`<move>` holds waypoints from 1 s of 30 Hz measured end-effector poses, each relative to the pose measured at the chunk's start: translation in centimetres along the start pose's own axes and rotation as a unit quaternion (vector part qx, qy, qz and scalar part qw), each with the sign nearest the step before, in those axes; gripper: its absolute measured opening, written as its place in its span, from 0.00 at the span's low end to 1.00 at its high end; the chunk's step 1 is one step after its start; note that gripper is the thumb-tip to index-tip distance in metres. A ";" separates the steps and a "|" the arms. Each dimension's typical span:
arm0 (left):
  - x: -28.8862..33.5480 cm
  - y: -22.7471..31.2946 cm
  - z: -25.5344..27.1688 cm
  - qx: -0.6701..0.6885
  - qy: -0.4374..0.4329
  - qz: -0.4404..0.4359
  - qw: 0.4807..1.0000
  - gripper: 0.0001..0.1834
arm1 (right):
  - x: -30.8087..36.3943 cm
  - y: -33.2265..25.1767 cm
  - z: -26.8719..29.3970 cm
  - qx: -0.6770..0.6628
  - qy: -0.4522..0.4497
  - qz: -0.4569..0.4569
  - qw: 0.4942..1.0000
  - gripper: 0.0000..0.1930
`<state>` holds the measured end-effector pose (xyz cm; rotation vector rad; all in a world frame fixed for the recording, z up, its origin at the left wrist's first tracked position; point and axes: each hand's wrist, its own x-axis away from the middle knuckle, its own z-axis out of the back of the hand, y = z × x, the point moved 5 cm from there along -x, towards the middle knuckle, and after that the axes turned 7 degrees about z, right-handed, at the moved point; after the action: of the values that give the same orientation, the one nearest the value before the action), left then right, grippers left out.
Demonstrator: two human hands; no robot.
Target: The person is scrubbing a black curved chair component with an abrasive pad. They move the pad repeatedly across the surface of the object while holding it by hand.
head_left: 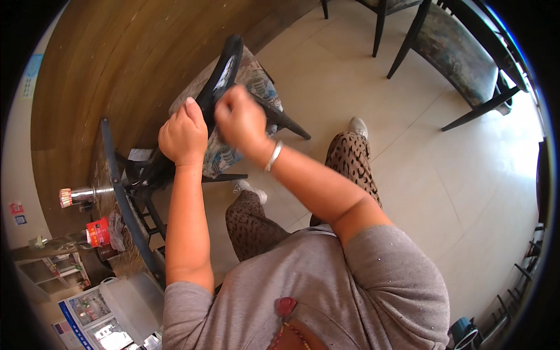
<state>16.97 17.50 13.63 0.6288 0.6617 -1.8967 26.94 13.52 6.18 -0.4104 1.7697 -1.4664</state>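
A black-framed chair (228,61) with a patterned cushion (256,73) stands by the wooden wall, its curved back rail running diagonally beneath both my hands. My left hand (184,134) is closed around that rail, with the thumb on top. Just right of it, my right hand (240,119), with a white bangle (274,156) on its wrist, is curled into a fist against the rail. Motion blurs this fist, and whatever it may hold is hidden.
To the left, a dark-edged table (111,151) bears a clear cylinder of red-tipped sticks (73,197) and a red container (98,232). A glass-fronted cabinet (96,318) stands lower left. Another cushioned chair (455,58) is at upper right on the tiled floor (420,169).
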 end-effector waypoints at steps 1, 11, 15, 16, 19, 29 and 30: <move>0.2 -0.2 0.0 0.017 -0.015 0.016 1.000 0.22 | 1.6 -1.0 -0.7 -0.008 -0.037 0.043 0.998 0.05; -0.4 0.0 0.2 0.120 -0.071 0.088 0.986 0.23 | -5.0 0.3 2.1 0.107 0.078 -0.017 0.991 0.06; 0.0 -0.3 0.1 0.105 0.002 0.048 0.993 0.23 | -2.9 -1.4 -0.2 0.112 0.013 0.105 0.988 0.06; 0.1 -0.2 0.1 0.099 0.011 0.035 0.994 0.23 | -2.1 -1.9 -0.1 0.103 0.001 0.115 0.988 0.06; 0.3 0.1 0.2 0.088 0.029 0.009 0.996 0.22 | -4.4 -1.4 0.2 0.157 0.014 0.081 0.984 0.05; -0.1 1.1 0.2 0.016 0.006 -0.010 1.000 0.17 | -6.5 5.1 0.6 0.023 0.046 -0.106 0.993 0.11; -0.1 1.0 0.0 0.003 -0.010 -0.012 1.000 0.18 | -4.7 4.9 0.1 0.017 0.033 -0.096 0.995 0.12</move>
<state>17.88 17.18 13.56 0.6079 0.6541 -1.9256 31.11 18.06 3.31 -0.5331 1.7945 -1.6585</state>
